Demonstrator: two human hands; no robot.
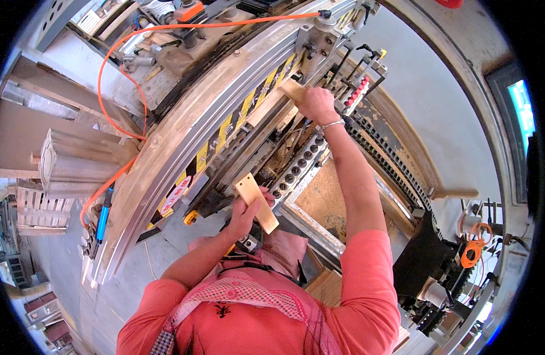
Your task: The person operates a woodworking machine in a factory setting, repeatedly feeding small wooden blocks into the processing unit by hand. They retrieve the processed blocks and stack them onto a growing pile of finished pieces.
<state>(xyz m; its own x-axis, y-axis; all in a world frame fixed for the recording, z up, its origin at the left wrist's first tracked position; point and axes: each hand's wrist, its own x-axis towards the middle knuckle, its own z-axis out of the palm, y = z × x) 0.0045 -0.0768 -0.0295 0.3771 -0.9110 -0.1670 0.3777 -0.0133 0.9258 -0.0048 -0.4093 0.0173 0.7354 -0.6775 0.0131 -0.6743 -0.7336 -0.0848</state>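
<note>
My left hand [244, 218] is closed around a short, flat wooden board [253, 196], held tilted in front of my body. Small dark holes show at the board's upper end. Reaching forward with the arm extended, my right hand [317, 105] grips the end of another wooden piece [292, 90] at the woodworking machine. Beside that piece, a pale wooden strip [265, 111] lies along the machine's bed; whether the two touch is hard to tell. Below my right hand runs a row of round black fittings [299, 164]. The fingertips of my right hand are partly hidden.
A curved-looking metal rail with yellow-black striping [228, 127] borders the machine on the left. An orange air hose [225, 25] loops over it. A blue air gun [105, 214] hangs at the lower left. Red buttons [358, 92] sit beyond my right hand; a lit screen [522, 109] stands far right.
</note>
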